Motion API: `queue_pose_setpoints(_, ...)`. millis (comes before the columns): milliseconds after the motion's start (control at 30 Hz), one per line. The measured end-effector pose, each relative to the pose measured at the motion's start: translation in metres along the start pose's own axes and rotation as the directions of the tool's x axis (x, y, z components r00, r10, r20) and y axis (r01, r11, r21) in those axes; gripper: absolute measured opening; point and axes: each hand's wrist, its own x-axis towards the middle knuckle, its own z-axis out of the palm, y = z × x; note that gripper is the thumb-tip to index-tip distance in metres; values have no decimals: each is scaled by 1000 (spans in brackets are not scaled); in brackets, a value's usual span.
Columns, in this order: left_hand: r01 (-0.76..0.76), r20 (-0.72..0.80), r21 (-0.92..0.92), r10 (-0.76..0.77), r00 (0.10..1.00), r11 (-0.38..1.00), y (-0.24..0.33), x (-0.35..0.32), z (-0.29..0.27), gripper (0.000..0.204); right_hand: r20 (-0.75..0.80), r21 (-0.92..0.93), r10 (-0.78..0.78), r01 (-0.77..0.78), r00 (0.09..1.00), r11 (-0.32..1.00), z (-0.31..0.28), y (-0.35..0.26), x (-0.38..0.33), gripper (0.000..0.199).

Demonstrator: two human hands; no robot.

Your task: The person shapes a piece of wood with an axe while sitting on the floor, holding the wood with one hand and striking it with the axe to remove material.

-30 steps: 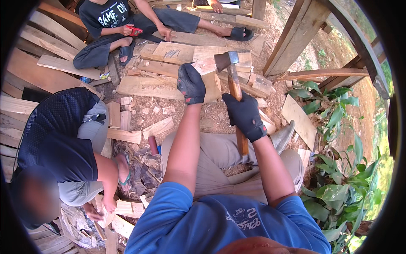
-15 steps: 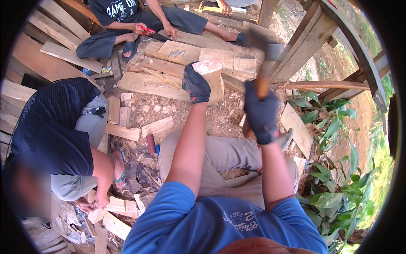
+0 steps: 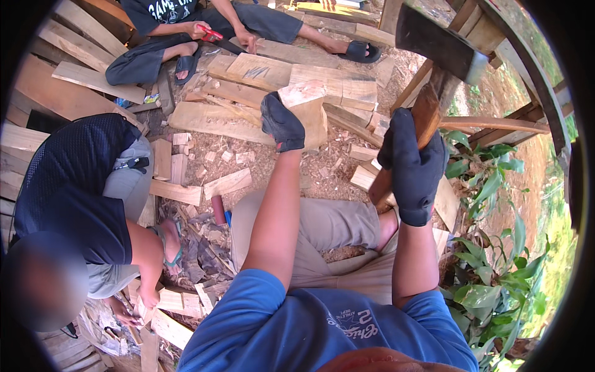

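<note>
My right hand, in a black glove, is wrapped round the wooden handle of a hatchet. The hatchet is raised at the right, its dark steel head at the upper end with the bright edge toward the right. My left hand, also gloved, closes on the left side of a wood block with a pale, freshly cut top. That block stands among thick boards, and my left fingers are partly hidden behind the glove's back. Beyond it lie heavy planks, one with dark scribbled marks.
A person crouches at the left, handling wood pieces. Another person's hand holds a red-handled saw against the far planks. Wood chips and offcuts litter the ground. Leafy plants grow at the right, beneath a wooden frame.
My right hand has lifted the hatchet up and to the right, away from the block. My left hand keeps its grip on the wood block.
</note>
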Motion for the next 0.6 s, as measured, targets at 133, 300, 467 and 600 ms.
queue_pose_setpoints(133,-155,-45,287,175,983,945,9,-5,4,31,11,-482,53,-41,999,875,40,53,3,38)
queue_pose_setpoints(300,-296,-57,386,343,938,874,-6,-5,4,25,193,-178,358,-327,913,928,32,53,18,37)
queue_pose_setpoints(467,-167,-30,262,181,983,951,8,-3,1,33,-91,73,6,1,996,997,11,-38,-1,21)
queue_pose_setpoints(600,-157,-43,244,173,984,957,9,-3,2,33,-92,12,-159,161,983,987,27,5,4,21)
